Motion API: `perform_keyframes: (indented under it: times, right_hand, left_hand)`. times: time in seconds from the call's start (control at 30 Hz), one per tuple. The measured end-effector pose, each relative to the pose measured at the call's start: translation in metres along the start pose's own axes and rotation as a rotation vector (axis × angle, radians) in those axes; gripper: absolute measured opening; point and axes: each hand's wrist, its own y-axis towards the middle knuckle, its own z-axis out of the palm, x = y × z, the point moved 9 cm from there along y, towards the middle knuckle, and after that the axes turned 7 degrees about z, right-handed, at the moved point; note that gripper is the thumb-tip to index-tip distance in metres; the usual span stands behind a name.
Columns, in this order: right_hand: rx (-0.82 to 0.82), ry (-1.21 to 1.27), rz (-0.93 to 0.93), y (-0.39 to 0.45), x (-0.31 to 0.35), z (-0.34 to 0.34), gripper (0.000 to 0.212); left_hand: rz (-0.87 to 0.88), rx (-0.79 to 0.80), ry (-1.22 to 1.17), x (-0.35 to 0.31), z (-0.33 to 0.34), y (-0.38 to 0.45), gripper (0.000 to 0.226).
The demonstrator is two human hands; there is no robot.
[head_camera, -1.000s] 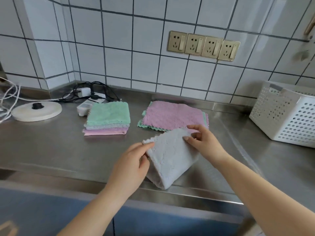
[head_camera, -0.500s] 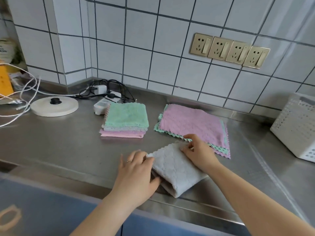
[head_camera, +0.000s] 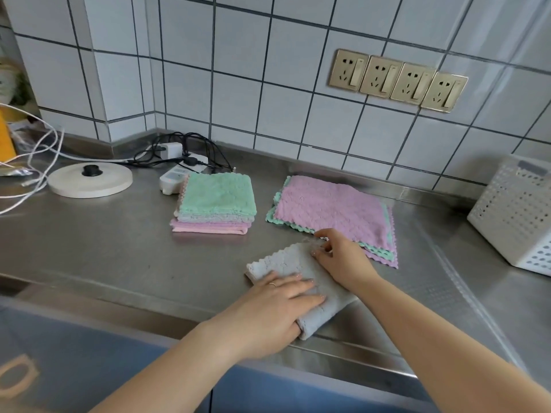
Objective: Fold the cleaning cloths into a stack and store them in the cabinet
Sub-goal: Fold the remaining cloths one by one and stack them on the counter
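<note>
A folded grey cloth [head_camera: 286, 260] lies near the front edge of the steel counter [head_camera: 119, 251]. My left hand [head_camera: 277, 308] lies flat on its near part with fingers straight. My right hand [head_camera: 340, 257] rests on the cloth's far right corner, fingertips bent onto it. Behind to the left sits a stack of folded cloths [head_camera: 216, 204], green on top, grey and pink below. To the right of the stack lies a pile of unfolded cloths [head_camera: 331, 210], pink on top with green edges showing underneath.
A white perforated basket [head_camera: 518, 216] stands at the right. A round white kettle base [head_camera: 89, 180], a power strip [head_camera: 173, 177] and tangled cables lie at the back left. Blue cabinet fronts [head_camera: 89, 353] run below the counter edge.
The grey cloth went from lifted and half folded to flat on the counter. My left hand moved onto it and now presses it down. My view shifted left.
</note>
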Motion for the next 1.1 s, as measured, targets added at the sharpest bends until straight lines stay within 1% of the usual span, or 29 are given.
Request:
perform_keyframes:
  times: [0.07, 0.13, 0.2, 0.27, 0.33, 0.4, 0.47, 0.53, 0.67, 0.73, 0.8, 0.87, 0.97, 1.03, 1.1]
  right_hand:
    - [0.002, -0.055, -0.014, -0.001, 0.003, -0.003, 0.041]
    - [-0.044, -0.153, -0.079, -0.007, 0.012, -0.008, 0.044]
    - [-0.077, -0.16, -0.165, -0.019, 0.024, -0.008, 0.046]
    - [-0.04, -0.167, -0.194, -0.033, 0.031, 0.003, 0.046]
    - [0.035, -0.272, -0.172, -0.045, 0.028, 0.023, 0.044]
    - [0.067, -0.345, -0.15, -0.051, 0.019, 0.035, 0.046]
    - [0.057, -0.34, -0.119, -0.05, 0.009, 0.033, 0.05]
    - [0.055, -0.351, -0.043, -0.047, -0.008, 0.027, 0.057]
    - [0.044, -0.407, 0.097, -0.043, -0.04, 0.008, 0.072]
    - [0.061, -0.33, 0.12, -0.044, -0.046, 0.0, 0.068]
    - [0.105, -0.154, 0.139, -0.046, -0.045, -0.003, 0.058]
    - [0.127, -0.018, 0.157, -0.048, -0.042, -0.004, 0.054]
    - [0.099, 0.077, 0.153, -0.048, -0.037, -0.007, 0.051]
    - [0.064, 0.167, 0.129, -0.047, -0.03, -0.011, 0.039]
    - [0.061, 0.383, 0.122, -0.047, -0.025, -0.017, 0.025]
  left_hand:
    - [0.007, 0.067, 0.023, -0.002, 0.003, -0.003, 0.061]
    - [0.017, 0.092, -0.023, -0.003, -0.002, -0.005, 0.063]
    - [-0.023, 0.011, -0.086, 0.003, -0.013, -0.003, 0.061]
    - [-0.129, -0.071, -0.064, 0.019, -0.017, -0.002, 0.066]
    - [-0.228, -0.02, 0.036, 0.031, -0.006, -0.002, 0.078]
    - [-0.263, 0.064, 0.1, 0.034, 0.006, -0.002, 0.084]
    - [-0.277, 0.114, 0.084, 0.034, 0.009, -0.003, 0.081]
    - [-0.276, 0.138, 0.068, 0.033, 0.007, -0.005, 0.081]
    - [-0.283, 0.138, 0.04, 0.034, 0.002, -0.006, 0.084]
    - [-0.295, 0.067, 0.015, 0.038, -0.007, -0.003, 0.081]
    - [-0.313, -0.007, -0.004, 0.043, -0.016, 0.001, 0.076]
    - [-0.34, -0.018, -0.007, 0.051, -0.019, 0.006, 0.075]
    - [-0.369, 0.002, -0.053, 0.06, -0.019, 0.013, 0.075]
    - [-0.373, -0.015, -0.114, 0.065, -0.017, 0.014, 0.075]
    - [-0.383, -0.073, -0.23, 0.072, -0.02, 0.012, 0.075]
